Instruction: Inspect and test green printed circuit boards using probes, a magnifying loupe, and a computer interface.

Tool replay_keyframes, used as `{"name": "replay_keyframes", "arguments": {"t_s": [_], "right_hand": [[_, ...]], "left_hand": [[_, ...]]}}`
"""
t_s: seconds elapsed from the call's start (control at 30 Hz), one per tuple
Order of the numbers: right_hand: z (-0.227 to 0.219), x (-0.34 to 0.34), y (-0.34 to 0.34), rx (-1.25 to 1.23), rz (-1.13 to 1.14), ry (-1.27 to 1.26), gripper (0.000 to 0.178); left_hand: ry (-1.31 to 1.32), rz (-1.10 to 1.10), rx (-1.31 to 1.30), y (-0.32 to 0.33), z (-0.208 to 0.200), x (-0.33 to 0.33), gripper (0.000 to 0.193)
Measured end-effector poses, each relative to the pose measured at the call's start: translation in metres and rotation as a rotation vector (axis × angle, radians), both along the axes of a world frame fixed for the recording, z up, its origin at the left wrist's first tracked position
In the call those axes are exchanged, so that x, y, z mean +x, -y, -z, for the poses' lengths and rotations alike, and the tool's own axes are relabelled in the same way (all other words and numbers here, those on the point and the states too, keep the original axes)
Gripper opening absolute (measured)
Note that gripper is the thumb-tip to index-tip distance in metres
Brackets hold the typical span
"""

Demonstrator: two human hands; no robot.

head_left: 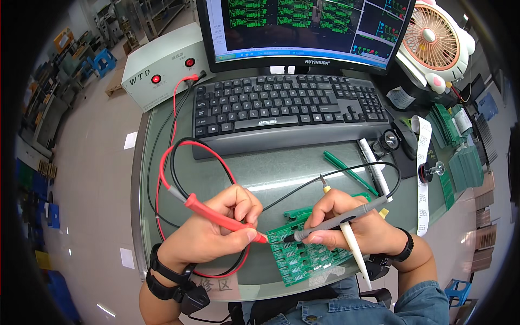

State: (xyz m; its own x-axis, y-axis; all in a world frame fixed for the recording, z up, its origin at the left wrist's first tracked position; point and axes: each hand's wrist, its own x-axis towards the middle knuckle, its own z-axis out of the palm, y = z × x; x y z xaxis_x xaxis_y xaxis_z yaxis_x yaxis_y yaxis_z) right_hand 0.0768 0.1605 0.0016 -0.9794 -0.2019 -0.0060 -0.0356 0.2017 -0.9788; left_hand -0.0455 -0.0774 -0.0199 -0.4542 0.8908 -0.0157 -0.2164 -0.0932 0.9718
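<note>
Green circuit board (303, 257) lies just under both hands' fingers (246, 233).

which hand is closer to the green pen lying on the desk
Right. The right hand holds its grey probe just below the green pen; the left hand, with the red probe, is farther off to the pen's lower left.

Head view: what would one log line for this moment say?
left hand: red probe on board | right hand: grey probe on board, plus white pen
</note>
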Motion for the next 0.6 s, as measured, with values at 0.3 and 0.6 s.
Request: {"name": "replay_keyframes", "arguments": {"t_s": [0.3, 0.6], "right_hand": [[0.0004, -0.0008, -0.0005, 0.020, -0.012, -0.026, 0.021], [0.0006, -0.0002, -0.0010, 0.004, -0.002, 0.002, 0.022]], "left_hand": [[-0.004, -0.007, -0.016, -0.0008, -0.0026, 0.0009, 0.027], [0.041, -0.006, -0.003, 0.0000, -0.0021, 0.0010, 0.027]]}}
